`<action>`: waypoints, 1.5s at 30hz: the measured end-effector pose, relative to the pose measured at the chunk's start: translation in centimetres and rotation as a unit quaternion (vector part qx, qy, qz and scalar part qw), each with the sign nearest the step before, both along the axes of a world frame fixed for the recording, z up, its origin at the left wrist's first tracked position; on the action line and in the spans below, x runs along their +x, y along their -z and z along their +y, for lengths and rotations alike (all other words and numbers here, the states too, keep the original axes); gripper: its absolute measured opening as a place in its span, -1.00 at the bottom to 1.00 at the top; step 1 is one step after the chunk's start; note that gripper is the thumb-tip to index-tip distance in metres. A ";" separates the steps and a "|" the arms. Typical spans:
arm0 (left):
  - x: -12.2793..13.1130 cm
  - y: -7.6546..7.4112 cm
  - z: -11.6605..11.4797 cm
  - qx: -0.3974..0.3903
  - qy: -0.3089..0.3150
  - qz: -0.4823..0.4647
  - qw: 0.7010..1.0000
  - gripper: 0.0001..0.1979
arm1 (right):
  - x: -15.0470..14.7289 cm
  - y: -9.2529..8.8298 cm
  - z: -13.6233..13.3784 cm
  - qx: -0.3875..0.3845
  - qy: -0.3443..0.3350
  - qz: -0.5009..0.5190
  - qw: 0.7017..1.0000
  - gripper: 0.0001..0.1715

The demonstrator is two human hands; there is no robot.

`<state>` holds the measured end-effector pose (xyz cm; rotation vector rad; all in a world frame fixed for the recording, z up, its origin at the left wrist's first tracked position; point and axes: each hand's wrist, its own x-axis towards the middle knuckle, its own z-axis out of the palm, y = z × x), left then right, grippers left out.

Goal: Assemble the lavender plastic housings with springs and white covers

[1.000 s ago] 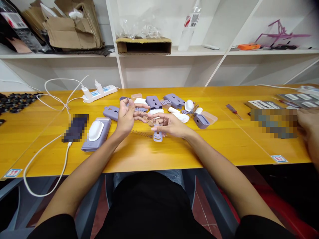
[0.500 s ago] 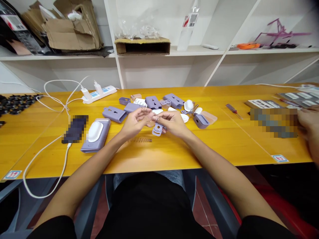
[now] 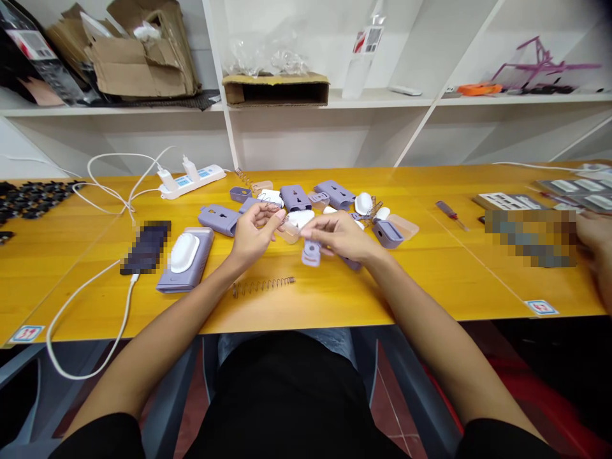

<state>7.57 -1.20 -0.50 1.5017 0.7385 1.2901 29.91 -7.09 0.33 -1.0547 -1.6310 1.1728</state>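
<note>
My left hand [image 3: 252, 233] is curled above the yellow table [image 3: 430, 274], fingertips pinched on a small clear plastic piece [image 3: 290, 233]. My right hand [image 3: 342, 237] is closed round a small purple plastic part [image 3: 311, 253] that hangs below its fingers. A metal spring [image 3: 262, 285] lies on the table just in front of both hands. Behind the hands lies a cluster of purple housings [image 3: 295, 197] and white caps [image 3: 363, 203].
An assembled purple device with a white oval [image 3: 184, 258] lies left, beside a dark phone [image 3: 146, 247] on a white cable. A power strip [image 3: 191, 180] sits at the back. A small screwdriver [image 3: 449, 213] and another person's hand [image 3: 595, 245] are right.
My hands have drawn slightly apart; the left now pinches a clear piece and the right carries the purple part a little to the right. The spring on the table lies nearer me.
</note>
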 end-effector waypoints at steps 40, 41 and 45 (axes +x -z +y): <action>-0.8 1.3 0.8 0.152 0.078 0.210 0.963 -0.71 | -1.3 1.7 1.1 -0.028 0.027 0.177 0.983 -0.52; -0.9 1.2 0.9 0.170 0.067 0.219 0.958 -0.73 | -1.3 1.6 1.0 -0.029 0.017 0.174 0.984 -0.51; -1.1 1.0 0.7 0.254 0.033 0.256 0.932 -0.83 | -1.7 1.6 0.7 -0.022 0.034 0.138 0.990 -0.49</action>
